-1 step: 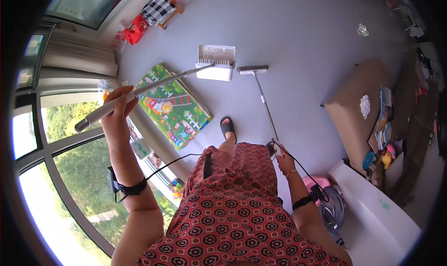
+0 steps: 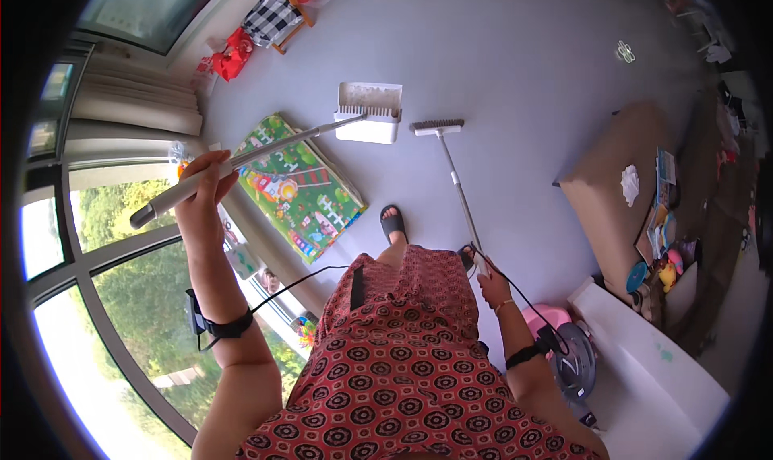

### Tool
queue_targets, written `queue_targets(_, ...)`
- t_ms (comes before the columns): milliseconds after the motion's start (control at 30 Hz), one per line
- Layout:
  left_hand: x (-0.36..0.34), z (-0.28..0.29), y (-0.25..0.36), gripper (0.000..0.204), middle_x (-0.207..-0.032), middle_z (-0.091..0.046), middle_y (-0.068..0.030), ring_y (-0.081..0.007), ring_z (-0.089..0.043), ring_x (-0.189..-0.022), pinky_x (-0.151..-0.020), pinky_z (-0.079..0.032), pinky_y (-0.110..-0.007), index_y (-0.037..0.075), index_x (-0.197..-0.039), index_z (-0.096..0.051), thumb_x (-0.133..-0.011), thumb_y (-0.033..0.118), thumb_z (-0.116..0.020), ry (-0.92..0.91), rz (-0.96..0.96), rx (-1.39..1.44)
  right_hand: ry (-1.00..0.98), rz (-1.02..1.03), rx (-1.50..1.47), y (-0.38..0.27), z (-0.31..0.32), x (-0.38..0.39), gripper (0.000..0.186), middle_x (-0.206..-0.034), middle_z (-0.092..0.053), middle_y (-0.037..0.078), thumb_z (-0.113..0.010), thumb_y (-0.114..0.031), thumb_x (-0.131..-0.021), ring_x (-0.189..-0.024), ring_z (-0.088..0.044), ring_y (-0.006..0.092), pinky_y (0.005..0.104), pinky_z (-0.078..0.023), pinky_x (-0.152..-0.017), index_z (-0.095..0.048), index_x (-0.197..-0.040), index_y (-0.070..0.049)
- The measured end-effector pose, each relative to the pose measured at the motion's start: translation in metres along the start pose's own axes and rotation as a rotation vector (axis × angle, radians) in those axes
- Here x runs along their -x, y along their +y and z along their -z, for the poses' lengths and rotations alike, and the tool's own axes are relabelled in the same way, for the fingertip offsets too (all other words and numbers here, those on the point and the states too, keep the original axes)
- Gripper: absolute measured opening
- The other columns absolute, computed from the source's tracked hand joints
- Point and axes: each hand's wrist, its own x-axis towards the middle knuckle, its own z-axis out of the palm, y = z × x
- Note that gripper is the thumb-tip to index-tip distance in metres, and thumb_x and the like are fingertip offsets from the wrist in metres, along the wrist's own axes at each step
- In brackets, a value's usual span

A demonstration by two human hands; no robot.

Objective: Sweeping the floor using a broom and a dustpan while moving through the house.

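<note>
My left hand, raised at the left, is closed around the grey grip of a long-handled dustpan. Its pole slants away from me to the white pan, which has a row of teeth across it and some dirt in its tray. Whether the pan touches the floor, I cannot tell. Low at my right side, my right hand grips the handle of a broom. The broom's white head with grey-brown bristles is just right of the dustpan, apart from it.
A folded, colourful play mat lies left of my feet, near the windows. At the right stands a brown sofa-like piece with toys and books beside it. A red bag sits far left. Cables run along both arms.
The dustpan's pan has shifted slightly left and nearer to me. The broom head has come very slightly nearer. Both hands keep their grips.
</note>
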Motion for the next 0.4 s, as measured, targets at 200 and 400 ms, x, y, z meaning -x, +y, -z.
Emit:
queue_targets(200, -0.017, -0.020, -0.004, 0.020, -0.113, -0.063, -0.0148, -0.0203, -0.064, -0.105, -0.088, -0.059, -0.031, -0.003, -0.112, -0.062, -0.097, 0.007, -0.054, -0.055, -0.008, -0.065, -0.021, -0.142, -0.121, 0.039, 0.002, 0.023, 0.061, -0.065, -0.057, 0.004, -0.055, -0.022, -0.087, -0.052, -0.054, 0.0121, 0.0304, -0.047, -0.049, -0.044, -0.147, -0.022)
queue_targets(400, -0.004, -0.020, -0.006, 0.018, -0.112, -0.066, -0.0091, -0.0175, -0.064, -0.102, -0.085, -0.057, -0.030, 0.002, -0.110, -0.065, -0.094, 0.006, -0.058, -0.058, 0.047, -0.127, -0.017, -0.264, -0.363, 0.019, 0.017, 0.019, 0.060, -0.067, -0.056, 0.002, -0.060, -0.016, -0.090, -0.047, -0.049, 0.0121, 0.0281, -0.042, -0.042, -0.042, -0.148, -0.018)
